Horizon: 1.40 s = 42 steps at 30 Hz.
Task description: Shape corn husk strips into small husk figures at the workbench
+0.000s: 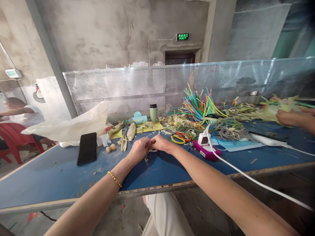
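My left hand (138,150) and my right hand (161,144) meet above the blue table near its middle, fingers pinched together. Between and below them shows a small piece of dry husk (146,159), mostly hidden by the fingers. Just left of my left hand lie a dry husk strip (123,143), a pale corn husk (131,131) and two small round tan balls (111,148). To the right of my right hand are scissors with yellow handles (177,139) and a red-handled pair (185,136).
A black phone (87,148) and plastic sheeting (73,124) lie left. At the back stand a green bottle (153,113) and colourful stems (199,106). A purple power strip (206,150) trails a white cable (258,183). Another person's hand (286,117) works at far right.
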Motion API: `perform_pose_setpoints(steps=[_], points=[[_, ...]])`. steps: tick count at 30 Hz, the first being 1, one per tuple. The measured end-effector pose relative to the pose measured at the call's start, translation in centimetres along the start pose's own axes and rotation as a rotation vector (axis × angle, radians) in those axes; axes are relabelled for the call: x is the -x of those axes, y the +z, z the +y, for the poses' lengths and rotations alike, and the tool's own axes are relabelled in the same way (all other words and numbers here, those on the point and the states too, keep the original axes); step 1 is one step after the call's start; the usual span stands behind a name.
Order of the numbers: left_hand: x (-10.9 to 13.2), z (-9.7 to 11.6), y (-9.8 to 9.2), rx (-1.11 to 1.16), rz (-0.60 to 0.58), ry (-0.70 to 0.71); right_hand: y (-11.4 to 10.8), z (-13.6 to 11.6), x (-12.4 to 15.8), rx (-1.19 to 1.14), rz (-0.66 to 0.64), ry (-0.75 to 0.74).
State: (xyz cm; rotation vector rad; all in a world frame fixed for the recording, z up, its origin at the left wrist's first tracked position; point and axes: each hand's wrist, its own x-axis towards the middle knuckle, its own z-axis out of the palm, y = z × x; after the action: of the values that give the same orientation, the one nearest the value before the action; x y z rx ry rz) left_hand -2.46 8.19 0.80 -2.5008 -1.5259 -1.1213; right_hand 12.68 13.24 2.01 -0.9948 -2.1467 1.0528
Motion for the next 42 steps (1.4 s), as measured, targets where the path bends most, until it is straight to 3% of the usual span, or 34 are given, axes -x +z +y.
perform_pose_setpoints(steps=[11,26,32,42], points=[[0.0,-0.6,0.2,-0.031,0.006,0.013,-0.4,-0.2,0.1,-0.004,-0.001,0.027],[-0.1,0.0,-0.8,-0.103,-0.053,-0.173,-0.1,-0.1,0.1,0.227,0.023,-0.022],[0.2,-0.2,-1.3,-0.212,-0.066,-0.179,-0.5,-0.5,0.2,0.414,0.054,-0.058],[0.5,1.0,-1.8,-0.481,-0.239,-0.131,-1.0,-1.7,0.6,0.693,-0.007,-0.079]])
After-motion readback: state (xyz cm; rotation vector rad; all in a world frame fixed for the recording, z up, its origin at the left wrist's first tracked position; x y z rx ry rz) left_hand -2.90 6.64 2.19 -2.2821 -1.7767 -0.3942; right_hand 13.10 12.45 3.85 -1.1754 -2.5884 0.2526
